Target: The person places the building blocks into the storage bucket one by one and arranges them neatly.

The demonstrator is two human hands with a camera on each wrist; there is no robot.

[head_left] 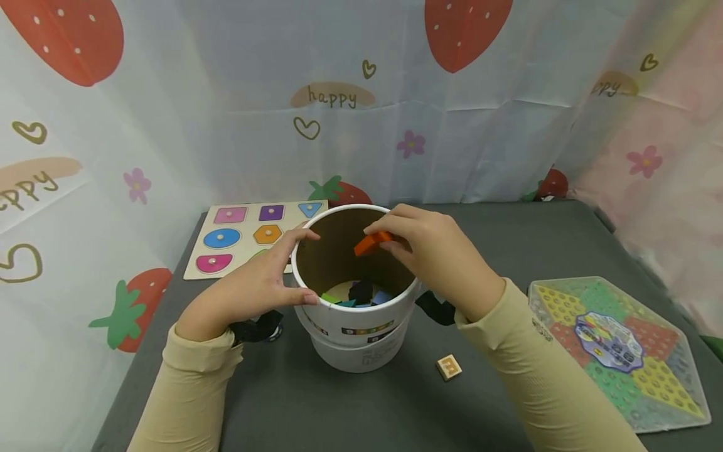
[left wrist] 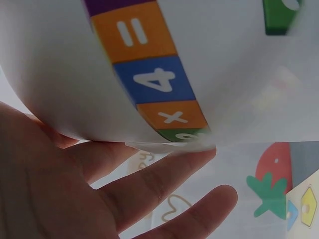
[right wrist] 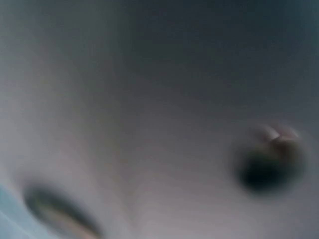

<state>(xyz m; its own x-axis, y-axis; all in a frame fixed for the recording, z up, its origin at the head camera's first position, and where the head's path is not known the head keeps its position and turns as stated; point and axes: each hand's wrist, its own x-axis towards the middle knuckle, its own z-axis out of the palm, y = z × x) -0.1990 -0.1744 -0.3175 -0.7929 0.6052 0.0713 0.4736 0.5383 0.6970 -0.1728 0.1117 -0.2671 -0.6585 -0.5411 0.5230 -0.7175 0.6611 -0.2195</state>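
Observation:
A white bucket (head_left: 361, 336) with printed number tiles stands upright on the dark table. My left hand (head_left: 248, 284) holds its left side at the rim, thumb at the near edge and fingers farther back. In the left wrist view, the spread fingers of that left hand (left wrist: 99, 189) lie along the bucket wall (left wrist: 45, 64). Over the bucket's mouth, my right hand (head_left: 432, 248) pinches an orange block (head_left: 371, 243) between thumb and fingers. Several coloured pieces (head_left: 361, 292) lie on the bucket's floor, partly hidden by the near wall. The right wrist view is too blurred to read.
Behind the bucket at left lies a shape puzzle board (head_left: 248, 220) with knobbed pieces. A small wooden tile (head_left: 449, 368) sits on the table to the right of the bucket. Farther right is a hexagonal game board (head_left: 615, 351). A printed curtain (head_left: 361, 150) hangs behind.

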